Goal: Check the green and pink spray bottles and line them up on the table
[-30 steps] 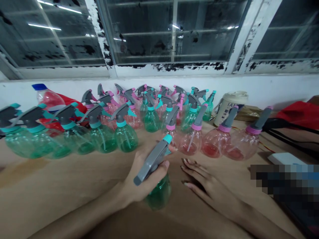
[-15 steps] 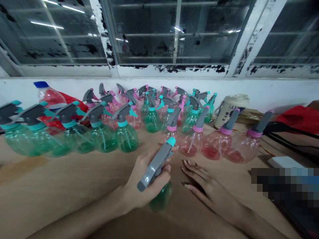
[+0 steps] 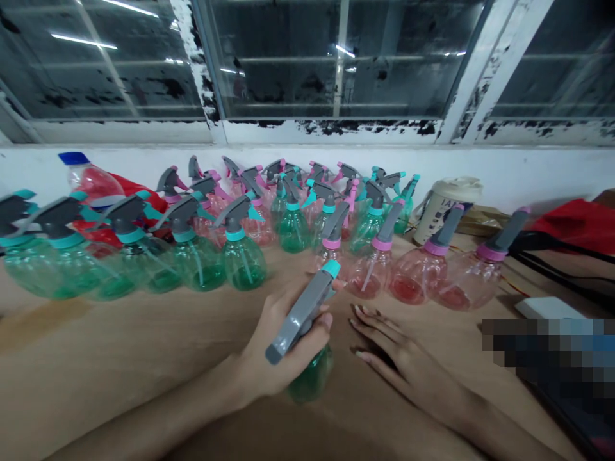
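A green spray bottle with a grey trigger head and turquoise nozzle stands before me. My left hand is wrapped round it just under the head, hiding its collar and much of its upper body. To the right, my right hand lies on the wooden table with fingers stretched out, apart from the bottle. Behind my hands stand pink spray bottles with pink collars in a row at the right. A row of green spray bottles with turquoise collars runs along the left.
More pink and green bottles crowd the back by the white wall. A blue-capped bottle stands back left. At the right are a lidded cup, red cloth-like material, black cables and a white box.
The whole view has shifted very slightly. My left hand keeps its hold on the green spray bottle, and my right hand rests in the same place.
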Motion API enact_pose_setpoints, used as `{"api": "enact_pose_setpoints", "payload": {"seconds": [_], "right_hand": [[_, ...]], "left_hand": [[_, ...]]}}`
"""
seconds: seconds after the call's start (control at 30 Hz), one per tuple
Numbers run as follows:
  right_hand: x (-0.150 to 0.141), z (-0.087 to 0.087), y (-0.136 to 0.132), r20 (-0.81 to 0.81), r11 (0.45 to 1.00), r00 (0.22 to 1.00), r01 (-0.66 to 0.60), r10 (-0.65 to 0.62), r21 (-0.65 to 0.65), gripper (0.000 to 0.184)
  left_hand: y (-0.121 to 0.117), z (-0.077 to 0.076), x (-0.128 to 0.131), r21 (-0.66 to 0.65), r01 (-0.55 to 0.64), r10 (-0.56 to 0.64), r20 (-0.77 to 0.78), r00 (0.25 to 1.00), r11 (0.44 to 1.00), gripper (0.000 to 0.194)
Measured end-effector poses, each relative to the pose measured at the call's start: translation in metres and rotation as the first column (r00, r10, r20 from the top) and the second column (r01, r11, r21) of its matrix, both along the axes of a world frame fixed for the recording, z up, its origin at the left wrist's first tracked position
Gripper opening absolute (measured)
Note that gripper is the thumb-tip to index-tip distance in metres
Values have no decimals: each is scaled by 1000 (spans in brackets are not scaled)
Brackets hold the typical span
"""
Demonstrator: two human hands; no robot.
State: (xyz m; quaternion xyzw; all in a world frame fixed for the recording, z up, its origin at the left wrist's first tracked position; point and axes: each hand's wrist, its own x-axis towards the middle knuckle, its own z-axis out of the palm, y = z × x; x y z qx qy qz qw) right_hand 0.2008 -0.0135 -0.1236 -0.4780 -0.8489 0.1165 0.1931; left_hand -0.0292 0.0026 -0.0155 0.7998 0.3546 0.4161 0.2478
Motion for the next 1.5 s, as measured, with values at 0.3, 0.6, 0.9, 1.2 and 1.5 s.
{"api": "enact_pose_setpoints", "payload": {"seconds": [0.3, 0.6, 0.9, 1.2, 1.5], "right_hand": [[0, -2, 0, 25, 1000, 1000, 1, -2, 6, 49], [1, 2, 0, 43, 1000, 999, -4, 5, -26, 50], [1, 5, -1, 14, 999, 1000, -3, 4, -40, 50], [1, 3, 0, -45, 1000, 999, 0, 0, -15, 49], [2, 5, 1, -11, 1000, 1000, -9, 8, -21, 47]], "left_hand": [[1, 9, -2, 0, 23, -23, -35, 999, 1000, 11], [2, 8, -1, 33, 5, -3, -45, 999, 999, 9], [2, 1, 0, 41, 2, 0, -58, 998, 999, 15], [2, 4, 0, 31, -7, 9, -50, 999, 1000, 16], [3, 2, 0, 36, 10, -9, -40, 999, 999, 25]]}}
